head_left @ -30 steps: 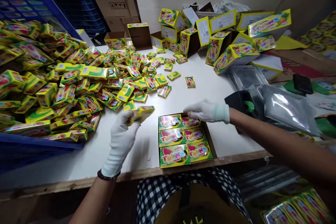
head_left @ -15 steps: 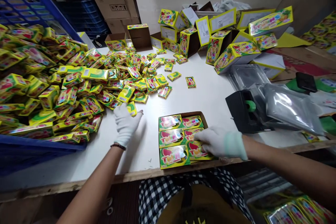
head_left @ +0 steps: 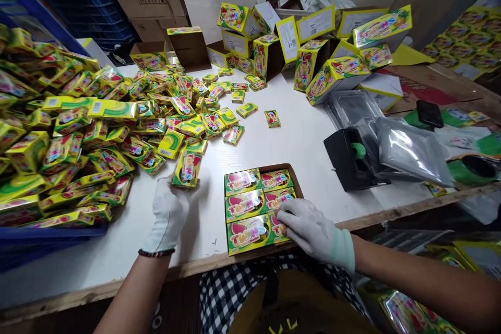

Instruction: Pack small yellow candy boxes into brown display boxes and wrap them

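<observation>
Near the edge of the heap, my left hand [head_left: 169,214], in a white glove, is closed on a small yellow-green candy box [head_left: 187,168] with a red print, held tilted up above the table. My right hand [head_left: 307,227], gloved too, lies with its fingers stretched over the right column of candy boxes in an open carton [head_left: 296,180]. Its fingertips touch the boxes there and partly cover them. Several candy boxes [head_left: 246,203] marked TWINS sit face up in two columns inside this carton, which stands at the table's front edge.
A large heap of candy boxes [head_left: 111,159] spills from a blue crate [head_left: 55,242] at left. Several display cartons [head_left: 305,65] lie at the back. A black tape dispenser [head_left: 348,162] and clear plastic trays [head_left: 410,148] are at right.
My left hand has lifted a candy box off the edge of the heap and drawn it towards me. My right hand has shifted slightly on the carton's boxes. The whole view has turned a little.
</observation>
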Demonstrator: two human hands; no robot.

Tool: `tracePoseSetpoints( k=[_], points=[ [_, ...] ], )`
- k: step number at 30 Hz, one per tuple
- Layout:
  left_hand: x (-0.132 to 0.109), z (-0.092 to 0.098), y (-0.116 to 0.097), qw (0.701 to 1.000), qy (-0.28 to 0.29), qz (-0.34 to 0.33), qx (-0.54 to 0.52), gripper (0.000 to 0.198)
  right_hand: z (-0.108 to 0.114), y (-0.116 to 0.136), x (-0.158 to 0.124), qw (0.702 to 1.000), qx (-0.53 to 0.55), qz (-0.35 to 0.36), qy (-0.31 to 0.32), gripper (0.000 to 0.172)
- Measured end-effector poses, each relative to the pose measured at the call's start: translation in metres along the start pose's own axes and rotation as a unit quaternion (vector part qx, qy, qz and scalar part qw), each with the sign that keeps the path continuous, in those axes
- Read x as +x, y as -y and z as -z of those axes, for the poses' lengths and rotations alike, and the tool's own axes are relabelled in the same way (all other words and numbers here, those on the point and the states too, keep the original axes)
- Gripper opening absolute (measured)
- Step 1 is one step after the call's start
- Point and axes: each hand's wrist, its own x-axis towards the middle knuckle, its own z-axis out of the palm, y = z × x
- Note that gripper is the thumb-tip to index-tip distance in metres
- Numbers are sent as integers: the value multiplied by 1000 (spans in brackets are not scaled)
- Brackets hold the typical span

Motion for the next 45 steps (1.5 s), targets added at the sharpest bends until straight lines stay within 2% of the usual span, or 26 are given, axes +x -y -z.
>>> tracePoseSetpoints(
  k=[4, 6, 8, 11, 13, 14, 15, 17, 19, 22, 24, 26, 28, 30, 33, 35, 37, 38, 41, 45],
  points=[
    [-51, -27, -29, 979, 113, 103, -135, 32, 6, -10, 0, 999, 5, 47, 25, 23],
    [-67, -41, -40, 969, 147, 121, -154, 34, 12, -9, -2, 996, -7, 75, 45, 23],
    [-77, -53, -46, 964, 164, 123, -167, 35, 18, -6, -5, 995, -33, 69, 66, 24],
    [-83, -65, -48, 955, 190, 131, -186, 36, 26, -2, -5, 990, -67, 17, 119, 26],
    [-87, -71, -46, 943, 222, 154, -192, 37, 34, -4, 1, 986, -39, -1, 160, 24],
    [-90, -74, -45, 936, 243, 167, -191, 37, 38, -6, 6, 987, 0, -7, 159, 24],
    [-94, -77, -44, 929, 265, 178, -188, 38, 43, -8, 12, 990, 52, -16, 134, 23],
    [-104, -83, -40, 912, 319, 188, -177, 38, 52, -8, 28, 982, 182, -32, 37, 26],
    [-116, -88, -36, 898, 377, 174, -146, 38, 60, -4, 45, 948, 308, -46, -58, 37],
    [-123, -91, -32, 902, 422, 89, -17, 37, 68, 1, 65, 893, 433, -53, -112, 44],
    [-111, -86, -33, 911, 391, -25, 124, 36, 75, -8, 72, 884, 446, -40, -132, 45],
    [-81, -76, -34, 899, 312, -154, 266, 35, 83, -26, 73, 908, 399, -12, -127, 46],
    [-35, -62, -34, 864, 208, -252, 382, 37, 87, -45, 69, 950, 305, 1, -74, 43],
    [17, -49, -32, 801, 108, -317, 495, 43, 83, -56, 63, 982, 187, -9, 11, 36],
    [83, -32, -32, 773, 78, -316, 545, 62, 64, -51, 57, 995, 27, -44, 90, 31],
    [109, -24, -34, 751, 91, -300, 581, 73, 47, -41, 55, 993, -54, -62, 82, 30],
    [122, -19, -34, 740, 102, -283, 601, 70, 33, -31, 52, 992, -94, -67, 50, 28],
    [125, -17, -34, 750, 99, -274, 594, 65, 26, -28, 50, 992, -101, -64, 34, 27],
    [127, -16, -33, 803, 75, -247, 537, 49, 11, -23, 40, 991, -124, -53, 4, 35],
    [118, -15, -38, 844, 76, -202, 491, 40, 10, -23, 31, 986, -156, -47, 27, 51]
  ],
)
